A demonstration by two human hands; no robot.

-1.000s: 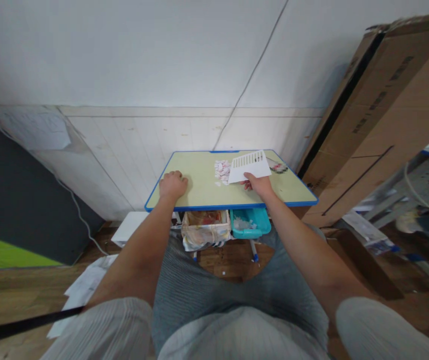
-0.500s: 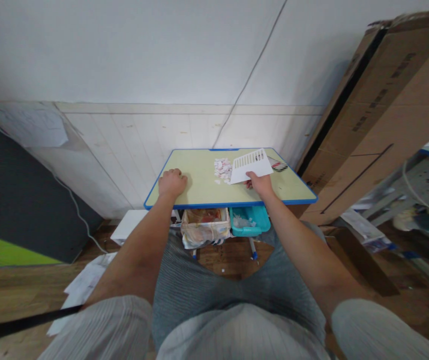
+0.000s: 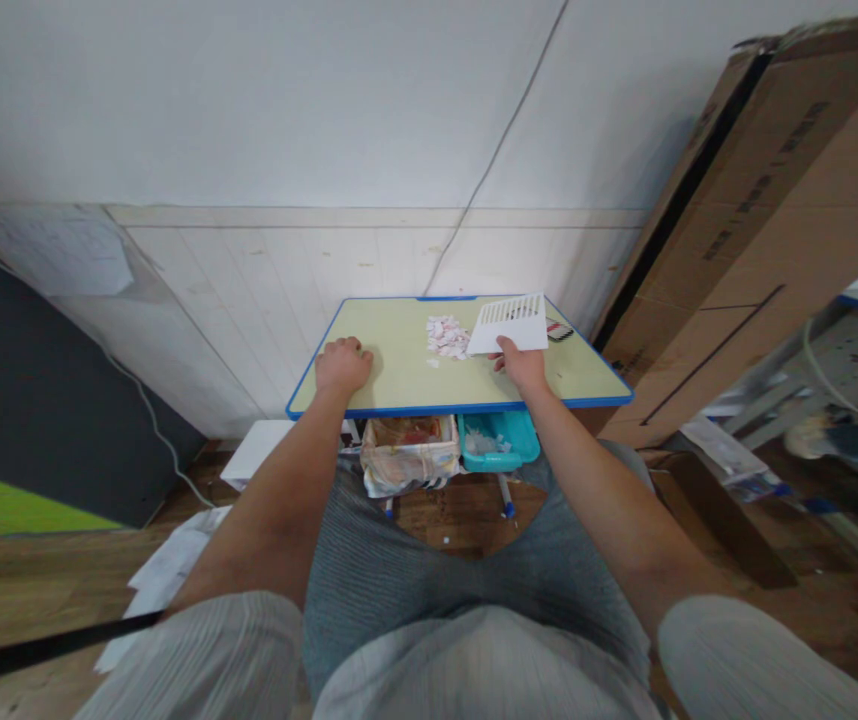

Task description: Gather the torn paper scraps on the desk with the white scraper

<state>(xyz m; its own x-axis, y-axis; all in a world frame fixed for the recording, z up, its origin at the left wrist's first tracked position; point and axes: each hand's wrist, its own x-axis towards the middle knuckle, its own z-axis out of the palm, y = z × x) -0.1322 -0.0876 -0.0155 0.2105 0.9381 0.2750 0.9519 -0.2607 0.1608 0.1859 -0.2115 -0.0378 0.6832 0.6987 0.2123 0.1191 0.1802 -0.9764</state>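
Note:
In the head view, my right hand (image 3: 523, 365) pinches a white card with rows of slots cut in it (image 3: 513, 333) by its near edge, thumb on top. The card is held tilted above the right half of a small pale-yellow table (image 3: 399, 375) with a blue rim. Just left of the card lies a pile of small white paper pieces with reddish marks (image 3: 445, 338), partly covered by the card's corner. My left hand (image 3: 343, 367) rests on the table's left side, its fingers curled in, and nothing shows in it.
A patterned flat item (image 3: 559, 330) lies behind the card. Below the table's front edge hang a lined basket (image 3: 410, 470) and a turquoise bin (image 3: 500, 458) with white scraps. Tall cardboard boxes (image 3: 759, 230) stand at the right, and a wall (image 3: 286, 260) rises behind.
My right hand has turned the card slightly and shifted it a little to the right, showing more of the paper pile. The left hand stays in place.

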